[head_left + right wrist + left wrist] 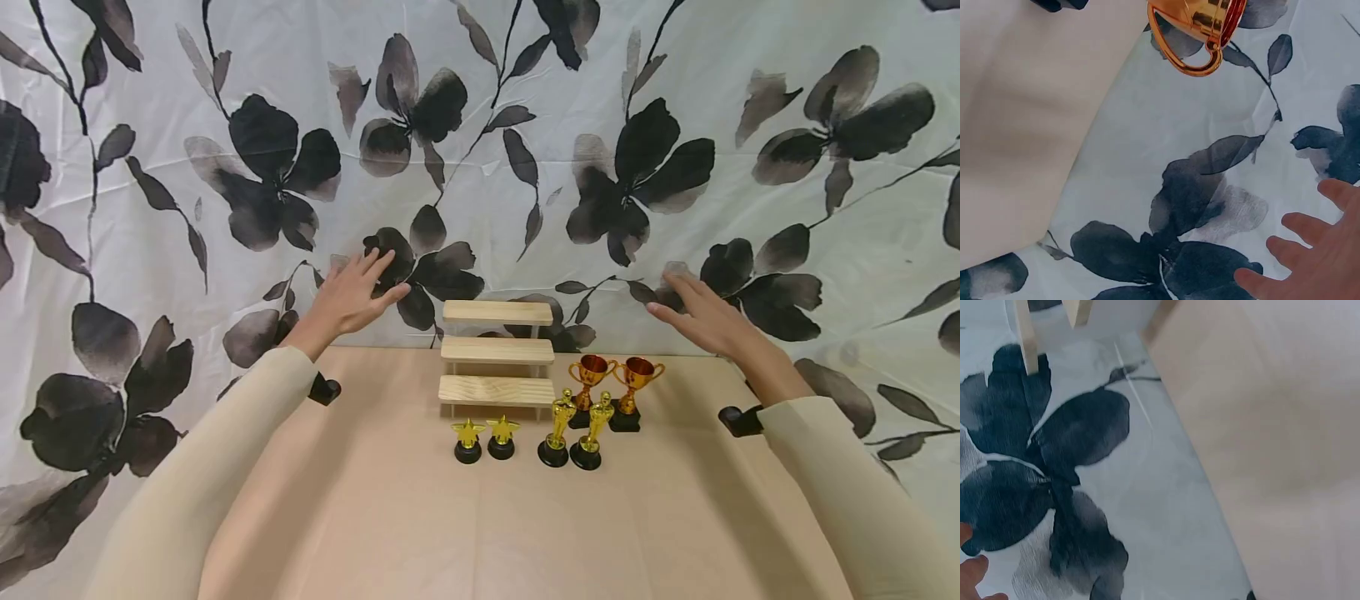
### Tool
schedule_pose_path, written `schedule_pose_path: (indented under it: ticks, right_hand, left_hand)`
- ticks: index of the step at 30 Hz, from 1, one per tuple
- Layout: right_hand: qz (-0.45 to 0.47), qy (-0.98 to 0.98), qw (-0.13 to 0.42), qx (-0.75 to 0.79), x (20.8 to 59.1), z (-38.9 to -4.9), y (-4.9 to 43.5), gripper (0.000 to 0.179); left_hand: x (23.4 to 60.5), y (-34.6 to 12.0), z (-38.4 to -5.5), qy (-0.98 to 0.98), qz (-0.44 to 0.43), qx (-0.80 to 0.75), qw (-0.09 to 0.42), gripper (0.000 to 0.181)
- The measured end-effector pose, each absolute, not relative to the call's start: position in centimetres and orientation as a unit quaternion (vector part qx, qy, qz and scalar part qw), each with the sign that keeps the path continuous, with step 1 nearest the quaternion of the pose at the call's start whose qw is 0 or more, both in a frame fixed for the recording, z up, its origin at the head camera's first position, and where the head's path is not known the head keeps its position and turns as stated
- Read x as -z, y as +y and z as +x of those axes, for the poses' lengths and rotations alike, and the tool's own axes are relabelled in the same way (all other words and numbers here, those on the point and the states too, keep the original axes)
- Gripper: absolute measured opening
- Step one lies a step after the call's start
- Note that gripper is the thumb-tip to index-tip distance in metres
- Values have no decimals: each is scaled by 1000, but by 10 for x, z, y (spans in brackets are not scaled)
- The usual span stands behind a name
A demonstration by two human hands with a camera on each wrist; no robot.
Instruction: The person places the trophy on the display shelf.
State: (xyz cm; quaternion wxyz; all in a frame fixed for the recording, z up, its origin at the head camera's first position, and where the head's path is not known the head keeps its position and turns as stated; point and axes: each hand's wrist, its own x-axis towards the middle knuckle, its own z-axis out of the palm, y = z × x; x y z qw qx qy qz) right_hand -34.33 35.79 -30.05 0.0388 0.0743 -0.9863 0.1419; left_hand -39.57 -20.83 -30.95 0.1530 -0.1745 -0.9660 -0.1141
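Note:
My left hand (348, 296) hovers above the table's back edge, left of a three-step wooden stand (497, 350), fingers spread and holding nothing. On the other side my right hand (705, 315) is raised, its fingers straight and nothing in it. Two orange-gold trophy cups (636, 379) with black bases stand right of the stand, nearest to the right hand. In front of them are two gold figure statuettes (557, 427) on round black bases. Two small gold star trophies (467, 437) stand before the stand's lowest step. In the right wrist view, part of one cup (1197, 25) shows at the top.
A pale beige table (480, 525) lies under everything. Behind it hangs a white cloth (525, 242) with a dark flower print. A black wrist device (325, 389) shows below the left wrist, and another black device (739, 421) at the right wrist.

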Motion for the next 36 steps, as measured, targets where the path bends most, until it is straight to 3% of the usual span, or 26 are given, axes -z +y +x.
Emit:
schedule_pose_path:
  ticks: [12, 21, 36]
  right_hand:
    - [94, -969, 56, -223, 321, -310, 359, 87]
    - [108, -925, 120, -343, 354, -287, 362, 75]
    - [118, -875, 117, -454, 420, -274, 354, 78]
  left_hand:
    - [340, -190, -374, -934, -186, 278, 125, 86]
    - [375, -179, -363, -896, -170, 398, 96, 79]
    - [433, -162, -346, -844, -120, 516, 84, 61]
